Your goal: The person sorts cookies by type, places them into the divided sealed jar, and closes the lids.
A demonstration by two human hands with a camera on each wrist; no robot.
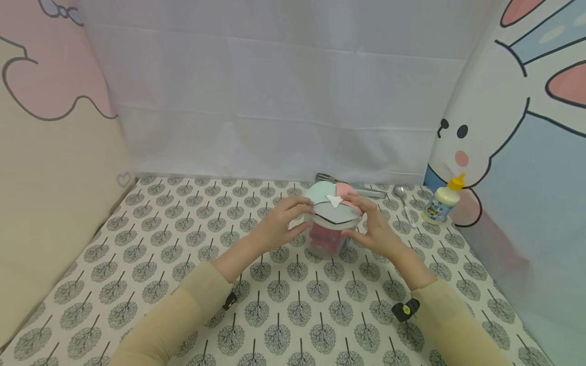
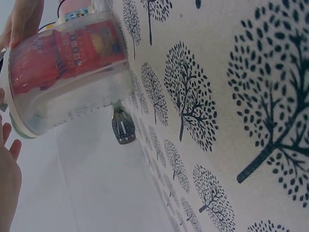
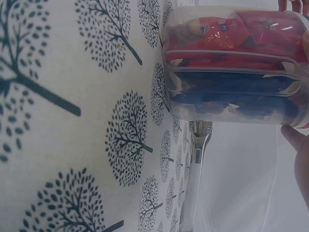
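Observation:
A clear plastic storage canister [image 1: 326, 241] stands upright on the table, filled with red packets and, on its other side, dark blue ones [image 3: 231, 89]. Its round lid [image 1: 322, 192] has mint, pink and grey sections around a white centre piece. My left hand [image 1: 287, 219] grips the lid's left rim, fingers on top and thumb lower at the side. From the right, my right hand [image 1: 376, 227] holds the opposite rim the same way. Red packets [image 2: 72, 53] show through the wall in the left wrist view.
Behind the canister lie metal tongs [image 1: 368, 192] with a slotted head. A spoon [image 1: 405, 206] rests to the right, beside a squeeze bottle [image 1: 441, 203] with a yellow nozzle. White and cartoon-printed curtains border the tree-patterned tablecloth [image 1: 192, 244].

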